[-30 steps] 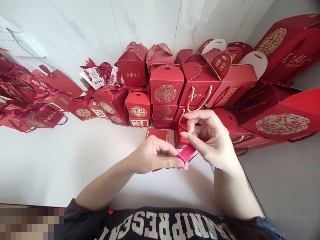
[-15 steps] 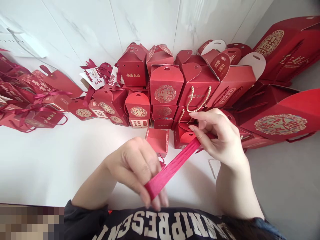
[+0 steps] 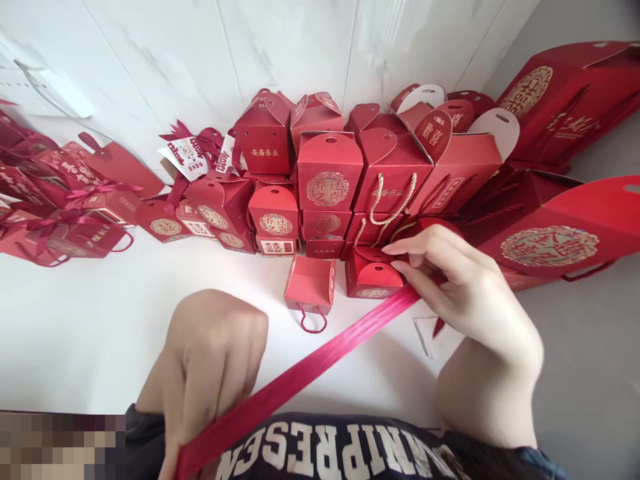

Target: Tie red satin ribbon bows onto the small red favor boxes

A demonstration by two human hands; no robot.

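Holding a strip of pink-red ribbon (image 3: pixel 310 363) on a slant above the worktop (image 3: pixel 100 320), near its front edge; strip looks straight, fairly flat. Left hand (image 3: pixel 215 360), low past the front edge: fingers curled down, gripping the lower end; fingertips hidden, exact grip can't be told. Right hand (image 3: pixel 465 293), higher, toward the worktop's right edge: ribbon clasped, thumb and forefinger tips slightly apart; which fingers bear the hold isn't clear. Short dark-red tail hangs below it.

Done well, judging from this: even, light pull, no twist, both ends level in tension; smooth creases before letting go, keep the strip off the boxes.

Just beyond the ribbon: small topless box (image 3: pixel 310 280) with cord loop toward the front edge; right of it, small flap-top box (image 3: pixel 373 283), just by the right fingertips.

Further back: stacked red boxes (image 3: pixel 330 160) along the worktop's back edge by the wall (image 3: pixel 290 40). Back left corner: bow-tied boxes (image 3: pixel 83 233). Right edge: larger boxes (image 3: pixel 555 227).
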